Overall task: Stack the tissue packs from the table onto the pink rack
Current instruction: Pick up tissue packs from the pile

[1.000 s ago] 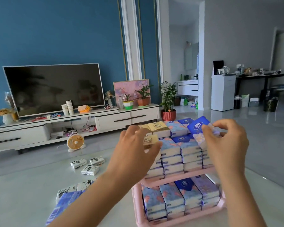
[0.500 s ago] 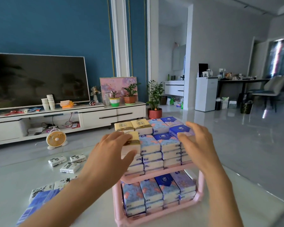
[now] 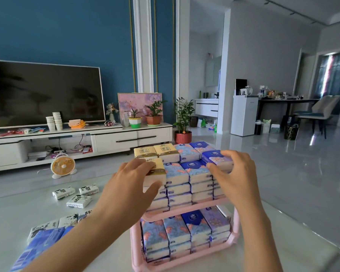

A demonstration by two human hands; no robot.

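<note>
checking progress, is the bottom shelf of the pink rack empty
No, the bottom shelf of the pink rack is filled with stacked blue floral tissue packs.

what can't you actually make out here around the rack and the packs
Head view only:
- Front-left packs on the upper shelf of the pink rack: hidden by the left hand, which holds a yellow pack.
- Stack below the blue pack: covered by the right hand gripping it.
- Lower left, loose blue packs: cut off by the frame edge.
- Print on the white packs: too small.
</note>
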